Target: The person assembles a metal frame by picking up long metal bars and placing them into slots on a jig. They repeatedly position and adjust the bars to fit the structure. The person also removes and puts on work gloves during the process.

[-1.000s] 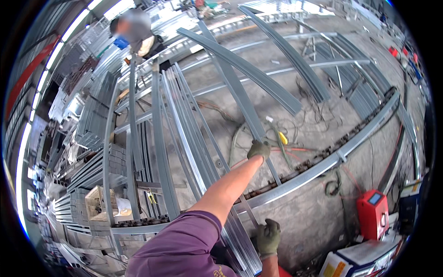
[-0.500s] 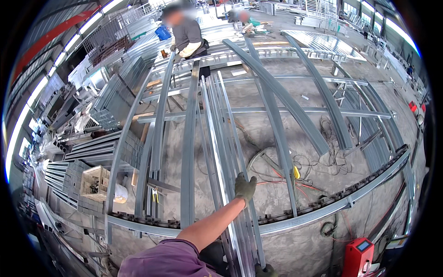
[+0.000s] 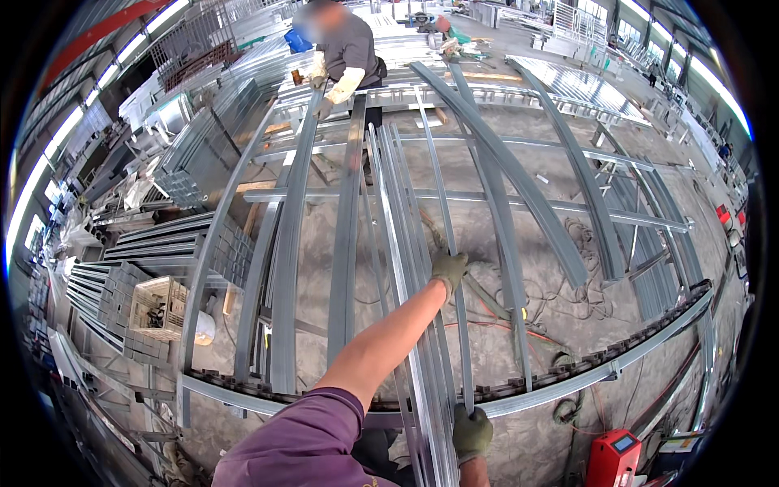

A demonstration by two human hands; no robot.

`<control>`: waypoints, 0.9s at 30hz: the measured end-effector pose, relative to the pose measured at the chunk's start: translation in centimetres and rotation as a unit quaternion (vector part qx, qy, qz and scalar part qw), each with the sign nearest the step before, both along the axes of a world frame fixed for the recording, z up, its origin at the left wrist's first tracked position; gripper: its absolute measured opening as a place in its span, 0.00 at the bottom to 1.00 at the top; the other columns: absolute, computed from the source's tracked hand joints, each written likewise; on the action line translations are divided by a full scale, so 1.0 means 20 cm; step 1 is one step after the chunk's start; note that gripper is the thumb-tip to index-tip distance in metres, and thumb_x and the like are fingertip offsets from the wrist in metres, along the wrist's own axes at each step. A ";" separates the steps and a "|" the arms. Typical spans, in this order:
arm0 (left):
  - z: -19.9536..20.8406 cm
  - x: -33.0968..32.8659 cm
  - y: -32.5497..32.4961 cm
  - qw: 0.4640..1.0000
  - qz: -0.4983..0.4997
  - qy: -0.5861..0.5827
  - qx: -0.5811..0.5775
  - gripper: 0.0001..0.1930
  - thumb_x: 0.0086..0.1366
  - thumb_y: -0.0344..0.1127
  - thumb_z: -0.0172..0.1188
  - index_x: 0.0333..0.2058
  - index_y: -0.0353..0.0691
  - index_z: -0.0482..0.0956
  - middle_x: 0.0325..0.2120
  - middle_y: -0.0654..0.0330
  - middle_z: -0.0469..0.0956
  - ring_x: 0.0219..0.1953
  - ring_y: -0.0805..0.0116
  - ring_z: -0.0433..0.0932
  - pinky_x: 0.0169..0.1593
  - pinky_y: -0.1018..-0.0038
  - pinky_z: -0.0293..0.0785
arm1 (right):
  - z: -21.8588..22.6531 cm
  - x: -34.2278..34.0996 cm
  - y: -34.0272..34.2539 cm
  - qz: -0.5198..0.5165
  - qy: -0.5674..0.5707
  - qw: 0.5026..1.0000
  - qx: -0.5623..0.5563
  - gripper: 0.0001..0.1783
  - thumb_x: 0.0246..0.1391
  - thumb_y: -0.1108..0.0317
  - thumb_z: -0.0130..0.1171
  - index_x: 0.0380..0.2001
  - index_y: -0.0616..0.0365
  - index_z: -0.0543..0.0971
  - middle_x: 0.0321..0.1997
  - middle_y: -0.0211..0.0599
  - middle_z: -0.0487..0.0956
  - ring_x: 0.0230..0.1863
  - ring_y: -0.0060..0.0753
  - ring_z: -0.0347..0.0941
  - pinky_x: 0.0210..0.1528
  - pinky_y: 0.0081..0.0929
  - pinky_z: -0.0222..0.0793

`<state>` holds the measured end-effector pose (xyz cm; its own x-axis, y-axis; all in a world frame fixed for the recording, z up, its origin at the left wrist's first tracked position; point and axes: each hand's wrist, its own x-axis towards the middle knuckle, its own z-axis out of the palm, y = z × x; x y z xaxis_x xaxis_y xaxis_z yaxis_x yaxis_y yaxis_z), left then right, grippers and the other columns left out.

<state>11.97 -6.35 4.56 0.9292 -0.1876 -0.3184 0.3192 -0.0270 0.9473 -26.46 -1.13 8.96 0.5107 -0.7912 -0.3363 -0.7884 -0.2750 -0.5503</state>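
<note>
A long narrow metal bar [image 3: 462, 337] runs away from me at the right of a bundle of similar shiny bars [image 3: 395, 219]. My left hand [image 3: 449, 269], in a dark green glove, reaches forward and is closed around this bar about midway along it. Close to me, my right hand [image 3: 471, 432], gloved alike, grips the bar's near end; part of its fingers is hidden. The bar's far part stands apart from the bundle, while its near end lies close beside it. Wider grey steel channels [image 3: 345, 252] lie lengthwise on both sides.
A low metal frame with a notched front rail [image 3: 600, 369] and crossbars [image 3: 568, 209] carries the bars. Across it, a person [image 3: 349, 57] in light gloves handles a channel's far end. Cables [image 3: 560, 292] trail on the floor. A red machine [image 3: 613, 458] stands at right, a crate [image 3: 162, 307] at left.
The narrow bar has shifted right, away from the bundle. My left hand has moved right and farther out with it; my right hand has come up into view. The person opposite has leaned over a channel.
</note>
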 end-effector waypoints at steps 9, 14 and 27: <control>-0.08 0.04 0.13 0.995 -0.022 -0.046 0.081 0.26 0.61 0.43 0.67 0.52 0.30 0.77 0.43 0.44 0.83 0.45 0.51 0.83 0.51 0.61 0.78 | -0.28 0.37 -0.01 0.002 -0.052 0.987 0.151 0.29 0.53 0.42 0.65 0.33 0.64 0.86 0.30 0.57 0.85 0.38 0.62 0.83 0.41 0.49 0.75; -0.15 -0.26 0.20 0.963 -0.162 -0.041 0.211 0.33 0.62 0.45 0.65 0.59 0.28 0.72 0.48 0.39 0.82 0.51 0.46 0.83 0.54 0.61 0.77 | -0.23 0.42 -0.04 0.029 0.020 0.999 0.027 0.30 0.55 0.40 0.60 0.39 0.61 0.86 0.39 0.60 0.85 0.46 0.62 0.83 0.50 0.49 0.76; -0.25 -0.45 0.08 0.907 -0.266 0.042 0.323 0.22 0.67 0.44 0.60 0.35 0.23 0.81 0.28 0.41 0.84 0.28 0.49 0.86 0.29 0.58 0.83 | -0.25 -0.63 0.04 -0.047 0.025 0.998 -0.043 0.22 0.62 0.51 0.61 0.43 0.61 0.84 0.42 0.56 0.84 0.45 0.59 0.81 0.48 0.47 0.75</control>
